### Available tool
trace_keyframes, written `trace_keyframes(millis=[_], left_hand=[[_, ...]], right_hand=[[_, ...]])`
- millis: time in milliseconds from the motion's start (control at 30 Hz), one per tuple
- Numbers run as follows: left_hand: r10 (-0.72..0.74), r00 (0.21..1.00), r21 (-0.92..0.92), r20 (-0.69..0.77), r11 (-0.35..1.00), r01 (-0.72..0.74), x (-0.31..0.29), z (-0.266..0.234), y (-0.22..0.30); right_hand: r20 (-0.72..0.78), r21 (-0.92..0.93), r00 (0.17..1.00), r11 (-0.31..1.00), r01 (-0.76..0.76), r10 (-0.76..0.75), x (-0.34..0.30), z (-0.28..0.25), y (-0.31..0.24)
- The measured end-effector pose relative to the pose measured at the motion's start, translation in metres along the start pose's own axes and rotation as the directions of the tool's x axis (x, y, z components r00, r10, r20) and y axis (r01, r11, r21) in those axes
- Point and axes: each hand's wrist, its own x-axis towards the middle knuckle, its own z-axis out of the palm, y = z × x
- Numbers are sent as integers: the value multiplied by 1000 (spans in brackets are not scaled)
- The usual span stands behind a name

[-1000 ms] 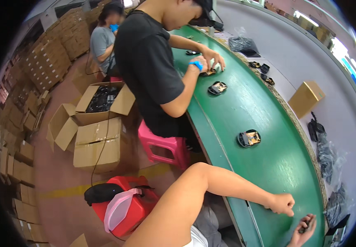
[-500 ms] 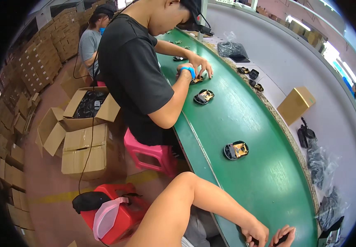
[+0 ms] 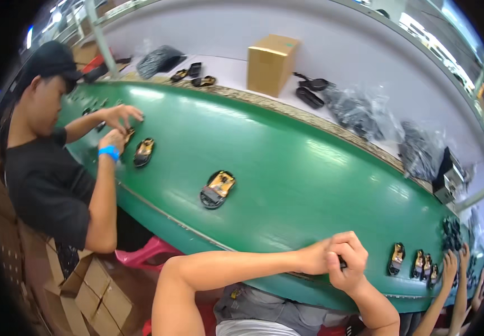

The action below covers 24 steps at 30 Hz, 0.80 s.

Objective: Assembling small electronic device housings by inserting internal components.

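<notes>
My left hand (image 3: 316,258) and my right hand (image 3: 349,259) are pressed together above the near edge of the green work surface (image 3: 287,196). Both have their fingers closed. A small dark bit of something (image 3: 341,261) shows between them; the fingers hide the rest, so I cannot tell its kind. To the left lies an oval black housing (image 3: 218,189) with a yellow circuit board, like an opened computer mouse. A similar housing (image 3: 397,259) lies right of my hands.
A co-worker (image 3: 52,151) at the left handles a housing, with another housing (image 3: 144,152) close by. More housings (image 3: 418,264) and other people's hands (image 3: 449,269) are at the right. A cardboard box (image 3: 273,64) and plastic-wrapped dark parts (image 3: 359,112) stand along the back ledge.
The view has swung to the right, bringing the right-hand housings and other people's hands into sight. My hands, slightly apart before, are now pressed together with fingers closed.
</notes>
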Motion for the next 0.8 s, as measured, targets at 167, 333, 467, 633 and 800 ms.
trace_keyframes(millis=[167, 333, 467, 633, 800], left_hand=[[-156, 978, 184, -142, 966, 180, 18, 3, -14], [16, 964, 270, -267, 961, 59, 19, 6, -9], [124, 925, 475, -359, 877, 66, 13, -1, -10], [206, 935, 725, -290, 685, 74, 13, -9, -19], [197, 971, 833, -138, 553, 6, 12, -39, 3]], right_hand=[[-54, -88, 996, 994, 68, -73, -11, -13, 27], [-166, -126, 985, 992, 22, -43, -11, -5, 32], [-173, -120, 985, 992, -24, 3, -10, 1, 35], [-112, -82, 955, 955, -284, 274, -21, -3, 37], [-123, 111, 912, 918, -380, 392, -22, 7, 30]])
